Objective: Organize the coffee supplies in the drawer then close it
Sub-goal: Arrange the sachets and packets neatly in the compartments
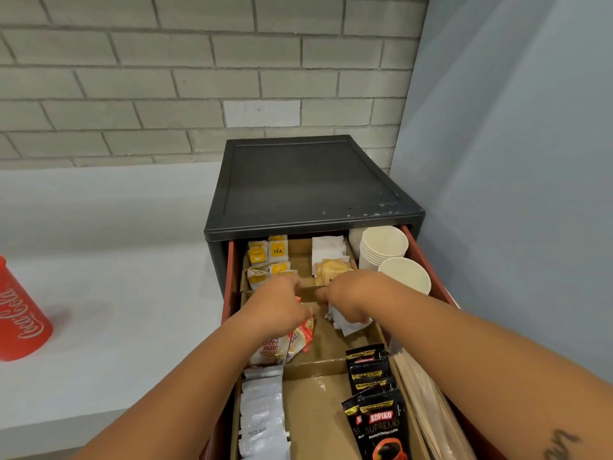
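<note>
Grey brick wall behind, pale blue wall at right; white counter below, carrying a dark cabinet with its red drawer pulled open, cardboard dividers inside.

Far left counter edge: red Coca-Cola cup, script logo readable.

Drawer, left wall: yellow sachets marked "TEA" at the back corner; "Coffee mate" creamer sachets in the middle row; silver-white sachets along the near left, print too small to read.

Left hand over the creamer compartment, fingers curled; grip hidden, cannot tell if anything held.

Right hand just beside it, closed on white sachets hanging below the fingers, long axis running toward the near edge. Both hands touching or almost touching the cross divider; exact contact unclear.

Back middle: white packets, brown sugar packets in front.

Near right: black "KOPIKO SUPREMO" sachets. Right wall: wooden stirrers, stacked paper cups at the back corner.

Judgement: white sachets belong with the back packets, ahead of the right hand; right hand nearer. Drawer not yet closed.
</note>
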Demonstrator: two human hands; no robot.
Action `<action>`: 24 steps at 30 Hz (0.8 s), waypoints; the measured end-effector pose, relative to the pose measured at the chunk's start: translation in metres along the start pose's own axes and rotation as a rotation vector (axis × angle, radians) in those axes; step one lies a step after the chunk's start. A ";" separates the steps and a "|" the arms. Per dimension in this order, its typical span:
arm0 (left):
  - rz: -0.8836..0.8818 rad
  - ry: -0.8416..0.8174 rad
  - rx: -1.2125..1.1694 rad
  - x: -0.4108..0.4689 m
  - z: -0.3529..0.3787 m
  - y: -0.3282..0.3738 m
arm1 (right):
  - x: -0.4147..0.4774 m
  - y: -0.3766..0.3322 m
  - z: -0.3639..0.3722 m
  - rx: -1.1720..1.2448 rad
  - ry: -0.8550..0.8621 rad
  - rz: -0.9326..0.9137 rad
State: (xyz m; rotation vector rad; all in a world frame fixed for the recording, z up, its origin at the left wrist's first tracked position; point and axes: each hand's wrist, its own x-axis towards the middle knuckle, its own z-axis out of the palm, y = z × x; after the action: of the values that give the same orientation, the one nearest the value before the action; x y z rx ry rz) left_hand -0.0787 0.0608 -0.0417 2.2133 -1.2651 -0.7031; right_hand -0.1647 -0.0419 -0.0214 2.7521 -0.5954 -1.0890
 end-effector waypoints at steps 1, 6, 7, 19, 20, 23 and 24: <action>0.011 0.012 0.071 0.002 0.000 -0.002 | 0.004 -0.002 0.003 -0.019 0.010 0.016; 0.041 0.012 0.279 0.009 0.008 -0.009 | 0.020 -0.009 0.024 -0.046 0.045 0.158; 0.049 0.012 0.300 0.011 0.009 -0.009 | 0.022 -0.011 0.029 -0.048 0.066 0.181; 0.059 -0.121 0.728 0.013 0.006 -0.009 | 0.036 -0.017 0.054 -0.207 0.280 0.223; 0.058 -0.151 0.750 0.013 0.005 -0.010 | 0.038 -0.018 0.055 -0.222 0.282 0.228; 0.043 -0.232 0.779 0.015 0.003 -0.014 | 0.040 -0.020 0.057 -0.237 0.283 0.238; 0.037 -0.251 0.780 0.016 0.003 -0.015 | 0.038 -0.021 0.055 -0.234 0.276 0.237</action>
State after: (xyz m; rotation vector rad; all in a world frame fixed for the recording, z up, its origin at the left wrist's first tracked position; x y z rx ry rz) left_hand -0.0642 0.0530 -0.0560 2.7441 -1.9526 -0.5332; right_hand -0.1702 -0.0366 -0.0911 2.4913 -0.6830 -0.6663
